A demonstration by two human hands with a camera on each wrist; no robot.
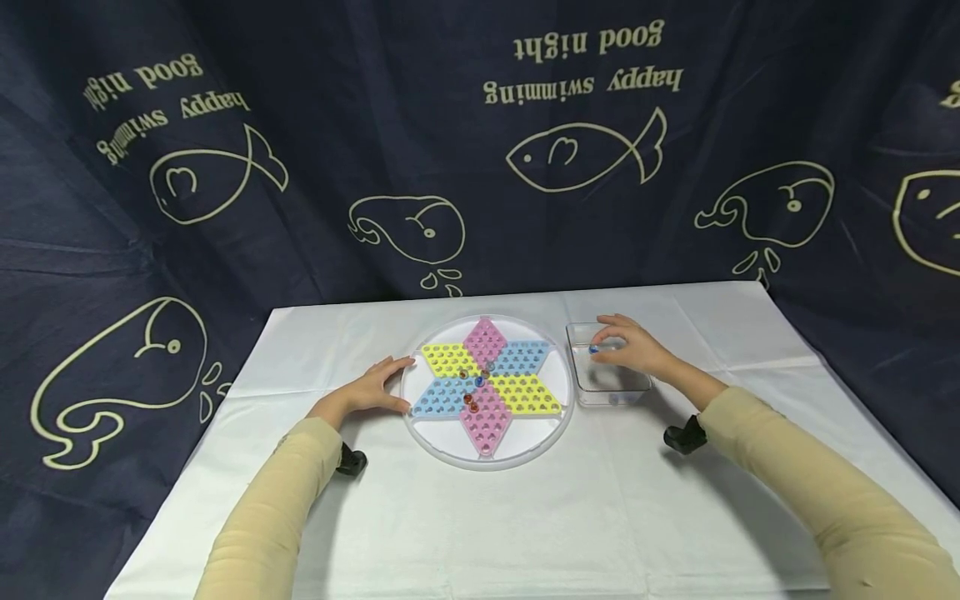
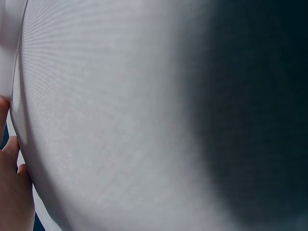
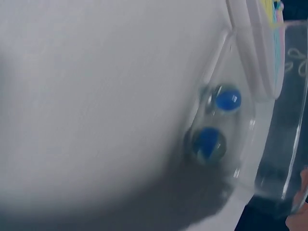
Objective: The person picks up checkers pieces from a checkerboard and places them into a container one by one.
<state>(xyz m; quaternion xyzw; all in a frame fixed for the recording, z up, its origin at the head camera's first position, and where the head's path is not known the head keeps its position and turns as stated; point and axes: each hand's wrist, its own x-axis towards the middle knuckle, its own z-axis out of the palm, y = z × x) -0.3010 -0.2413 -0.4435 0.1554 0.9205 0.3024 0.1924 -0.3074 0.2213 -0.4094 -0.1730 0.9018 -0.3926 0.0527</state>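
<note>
A round Chinese checkers board (image 1: 528,437) with a pink, yellow and blue star lies on the table. Several marbles sit around its centre, among them a blue marble (image 1: 479,381) and a reddish-brown marble (image 1: 474,407). My left hand (image 1: 367,390) rests at the board's left rim, thumb and fingers spread. Over the clear plastic box (image 1: 611,398), right of the board, my right hand (image 1: 632,346) pinches a blue marble (image 1: 593,349) between thumb and fingertips. In the right wrist view, two blue-and-clear marbles (image 3: 208,144) show in the box; only fingertips (image 3: 299,216) appear at the edge.
White cloth (image 1: 525,533) covers the table. A dark curtain (image 1: 480,167) with fish and whale drawings hangs behind its far edge. Each wrist wears a black camera mount (image 1: 685,435). The box stands close beside the board's right rim.
</note>
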